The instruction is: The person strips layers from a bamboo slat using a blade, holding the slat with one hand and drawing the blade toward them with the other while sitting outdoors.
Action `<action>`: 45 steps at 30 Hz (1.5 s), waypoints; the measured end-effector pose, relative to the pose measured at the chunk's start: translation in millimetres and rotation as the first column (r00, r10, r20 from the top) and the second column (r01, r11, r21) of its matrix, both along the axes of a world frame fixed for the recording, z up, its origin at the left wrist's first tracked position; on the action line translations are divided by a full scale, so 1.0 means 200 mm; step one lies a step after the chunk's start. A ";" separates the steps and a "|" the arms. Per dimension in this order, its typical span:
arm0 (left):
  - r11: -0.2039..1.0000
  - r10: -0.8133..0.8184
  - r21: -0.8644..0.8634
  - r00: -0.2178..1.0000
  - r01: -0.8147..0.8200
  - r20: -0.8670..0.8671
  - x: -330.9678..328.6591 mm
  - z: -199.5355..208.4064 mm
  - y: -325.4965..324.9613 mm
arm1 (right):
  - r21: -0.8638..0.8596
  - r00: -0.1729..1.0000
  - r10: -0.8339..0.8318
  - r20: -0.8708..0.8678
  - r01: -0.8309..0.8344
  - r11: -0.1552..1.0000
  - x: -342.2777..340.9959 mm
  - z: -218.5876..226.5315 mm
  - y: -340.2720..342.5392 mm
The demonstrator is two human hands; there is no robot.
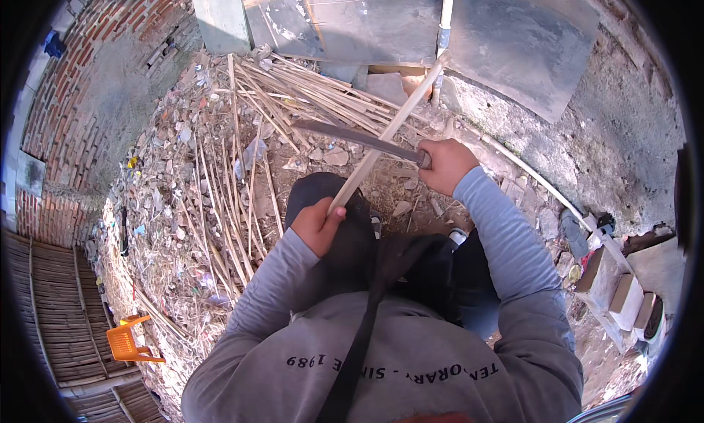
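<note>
My left hand (318, 228) is closed around the lower end of a pale bamboo strip (405, 115), near my left knee. The strip slants up and away to the right, its far end by a white pipe. In my right hand (447, 165) is the handle of a machete (352, 135), fingers wrapped round it. Its dark blade points left and crosses the strip around the middle. Blade and strip appear to meet there, though I cannot tell how deep the edge sits.
Long bamboo strips (315, 93) lie piled ahead, more (227, 225) to the left over rubble. An orange plastic chair (132, 341) stands at lower left. A white pipe (445, 27) rises before grey panels (352, 23). Blocks (625, 302) and a sandal (573, 234) lie at right.
</note>
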State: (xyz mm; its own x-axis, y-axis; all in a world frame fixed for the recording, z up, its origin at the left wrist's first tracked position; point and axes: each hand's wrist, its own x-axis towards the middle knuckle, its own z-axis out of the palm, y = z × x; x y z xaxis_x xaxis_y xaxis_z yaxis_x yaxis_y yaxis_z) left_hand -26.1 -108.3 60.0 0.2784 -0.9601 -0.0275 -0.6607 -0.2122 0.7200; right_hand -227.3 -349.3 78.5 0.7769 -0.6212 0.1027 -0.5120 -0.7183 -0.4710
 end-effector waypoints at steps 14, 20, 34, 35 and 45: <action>0.999 -0.039 -0.033 0.991 0.044 0.130 -0.02 0.02 0.01 | -0.079 0.983 0.143 -0.118 -0.153 0.985 0.01 0.03 0.07; 0.999 -0.051 0.004 0.971 0.051 0.233 -0.03 -0.04 -0.04 | 0.049 0.991 -0.137 -0.007 0.137 0.989 -0.12 -0.06 -0.20; 0.999 -0.042 -0.018 0.954 0.050 0.297 -0.06 -0.04 -0.05 | 0.008 0.998 0.045 -0.042 -0.045 0.999 -0.11 -0.05 -0.08; 0.999 -0.022 -0.028 0.961 0.030 0.274 -0.08 -0.04 -0.04 | -0.043 0.984 0.095 -0.153 -0.103 0.994 -0.09 0.00 -0.01; 0.999 -0.014 -0.023 0.946 0.023 0.323 -0.09 -0.05 -0.04 | 0.090 0.977 0.002 -0.215 0.018 0.996 -0.05 0.00 -0.01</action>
State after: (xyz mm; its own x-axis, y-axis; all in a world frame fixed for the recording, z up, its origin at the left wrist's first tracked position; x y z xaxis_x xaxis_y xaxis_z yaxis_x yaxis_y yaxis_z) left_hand -43.8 -115.9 50.7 0.2503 -0.9643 0.0859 -0.8621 -0.1817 0.4730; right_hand -237.0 -351.7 78.5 0.7694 -0.6268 -0.1231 -0.6140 -0.6726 -0.4131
